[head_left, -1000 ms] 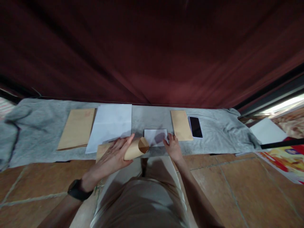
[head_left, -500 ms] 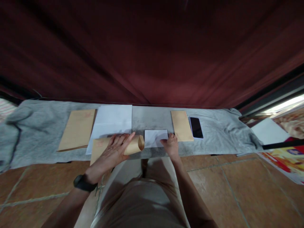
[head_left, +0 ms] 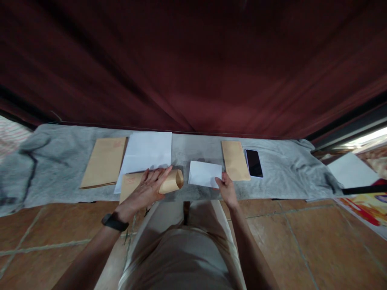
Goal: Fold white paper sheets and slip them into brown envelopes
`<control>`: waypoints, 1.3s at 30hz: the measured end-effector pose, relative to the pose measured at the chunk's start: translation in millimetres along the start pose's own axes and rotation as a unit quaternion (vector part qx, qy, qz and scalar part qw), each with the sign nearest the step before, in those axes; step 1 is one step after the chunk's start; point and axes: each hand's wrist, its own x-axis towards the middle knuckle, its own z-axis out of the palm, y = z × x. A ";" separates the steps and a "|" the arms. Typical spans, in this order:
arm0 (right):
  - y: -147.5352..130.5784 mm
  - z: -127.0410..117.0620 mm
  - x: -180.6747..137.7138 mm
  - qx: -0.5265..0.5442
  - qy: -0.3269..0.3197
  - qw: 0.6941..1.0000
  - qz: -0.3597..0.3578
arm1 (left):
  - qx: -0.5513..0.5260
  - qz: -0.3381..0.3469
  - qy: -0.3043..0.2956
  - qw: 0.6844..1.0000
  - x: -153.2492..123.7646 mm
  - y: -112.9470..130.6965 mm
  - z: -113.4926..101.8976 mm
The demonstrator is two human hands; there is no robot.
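Observation:
My left hand [head_left: 149, 188] rests across a brown paper envelope [head_left: 171, 181], thumb toward its near side and fingers over the top. The envelope's right end gapes into a rounded mouth; its left end lies partly under my wrist. Just to the right, a folded white sheet of paper [head_left: 204, 174] is slightly tilted. My right hand [head_left: 227, 189] pinches its lower right corner, thumb on top and fingers behind. A gap separates the sheet from the envelope's mouth.
Behind my left hand lie white sheets [head_left: 148, 149] beside a stack of brown envelopes [head_left: 104, 163]. On the right are another brown envelope [head_left: 236, 161] and a phone [head_left: 254, 163]. A grey cloth [head_left: 287, 169] covers the narrow surface, with a dark red curtain [head_left: 193, 80] behind.
My right hand has taken hold of the white paper by its corner and lifted and tilted it slightly. My left hand stays on the envelope. The view has shifted a little.

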 end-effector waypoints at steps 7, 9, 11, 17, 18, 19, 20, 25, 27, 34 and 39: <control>5.6 14.2 -22.1 0.082 0.023 0.996 -0.011 | 0.015 0.000 0.016 1.000 1.2 4.4 3.5; 8.5 17.5 -24.5 0.073 0.015 0.997 -0.016 | 0.028 -0.005 0.020 0.999 0.9 3.8 7.5; 8.0 17.5 -25.5 0.047 -0.009 0.998 -0.031 | 0.039 -0.005 0.023 0.999 0.6 3.2 11.7; -13.2 2.4 -21.8 -0.091 -0.091 0.988 -0.082 | 0.065 -0.001 0.037 0.997 0.9 4.3 20.6; -17.0 0.2 -20.3 -0.107 -0.106 0.985 -0.083 | 0.067 -0.004 0.039 0.997 0.9 4.8 21.2; -20.2 -1.3 -18.8 -0.119 -0.119 0.982 -0.084 | 0.069 -0.007 0.040 0.997 0.9 5.4 21.5; -22.6 -2.3 -17.4 -0.128 -0.127 0.980 -0.085 | 0.072 -0.009 0.040 0.997 0.8 6.1 21.4; -25.7 -2.8 -12.8 -0.160 -0.121 0.978 -0.057 | 0.083 -0.019 0.042 0.995 -1.0 10.4 16.7; -25.8 -3.1 -12.3 -0.158 -0.132 0.978 -0.045 | 0.083 -0.020 0.045 0.995 -1.4 12.4 13.6; -30.1 4.3 -13.5 -0.139 -0.154 0.977 -0.042 | 0.086 0.000 0.036 0.996 3.2 23.2 4.9; -28.8 14.5 -17.8 -0.122 -0.114 0.984 -0.058 | 0.080 0.019 0.044 0.996 7.3 32.4 -2.5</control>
